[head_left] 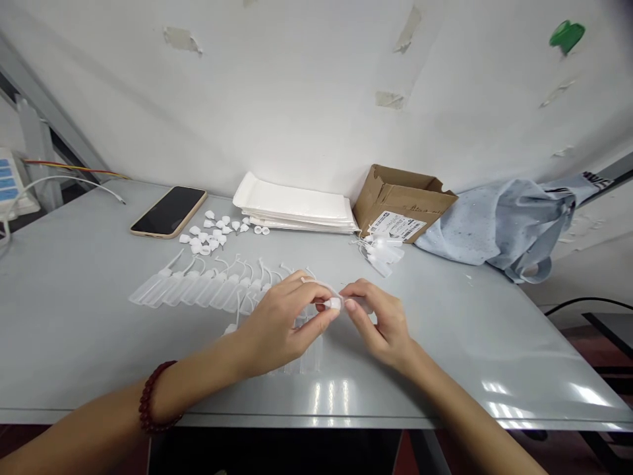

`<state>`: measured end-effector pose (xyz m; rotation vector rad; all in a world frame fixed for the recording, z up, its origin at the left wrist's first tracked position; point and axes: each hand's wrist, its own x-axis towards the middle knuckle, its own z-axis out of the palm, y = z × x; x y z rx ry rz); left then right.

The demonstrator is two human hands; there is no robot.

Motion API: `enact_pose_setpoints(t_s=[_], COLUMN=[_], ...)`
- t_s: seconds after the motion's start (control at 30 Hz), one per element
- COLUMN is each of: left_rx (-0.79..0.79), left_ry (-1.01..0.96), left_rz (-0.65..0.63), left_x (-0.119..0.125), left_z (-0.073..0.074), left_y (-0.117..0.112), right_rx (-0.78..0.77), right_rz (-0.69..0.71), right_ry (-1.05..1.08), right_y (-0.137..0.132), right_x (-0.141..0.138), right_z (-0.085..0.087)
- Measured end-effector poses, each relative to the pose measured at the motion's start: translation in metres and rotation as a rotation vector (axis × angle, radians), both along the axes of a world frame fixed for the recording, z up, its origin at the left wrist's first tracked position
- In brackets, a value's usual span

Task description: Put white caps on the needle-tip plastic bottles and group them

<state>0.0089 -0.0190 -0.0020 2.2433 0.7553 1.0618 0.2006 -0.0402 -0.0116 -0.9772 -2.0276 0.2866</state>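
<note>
My left hand [281, 323] pinches a white needle-tip cap [335, 303] between thumb and fingertips, its thin tip pointing left. My right hand [383, 323] grips a small translucent squeeze bottle [364, 305], partly hidden by the fingers, right beside the cap. A thin white strap curves above the cap. Whether cap and bottle are joined I cannot tell. On the table, a row of similar clear bottles [198, 289] with thin straps runs behind and under my left hand. Loose white caps [205, 237] lie in a cluster farther back.
At the back stand a stack of white envelopes [297, 201] and an open cardboard box [403, 201]. More small bottles [383, 251] lie before the box. A phone [169, 211] rests at the left, a light blue cloth bag [489, 224] at the right. The grey table [469, 369] ends near me.
</note>
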Motion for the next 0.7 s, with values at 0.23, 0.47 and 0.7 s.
enact_pose_setpoints(t_s=[0.23, 0.47, 0.7], left_rx=[-0.361, -0.403, -0.364], left_ry=[0.061, 0.088, 0.082], left_rz=[-0.088, -0.101, -0.089], left_x=[-0.003, -0.004, -0.004], left_z=[0.01, 0.014, 0.012], left_y=[0.001, 0.001, 0.0], right_rx=[0.088, 0.145, 0.194], right_rz=[0.091, 0.118, 0.061], right_ry=[0.022, -0.016, -0.069], right_y=[-0.001, 0.0, -0.001], right_x=[-0.003, -0.002, -0.001], right_z=[0.002, 0.002, 0.001])
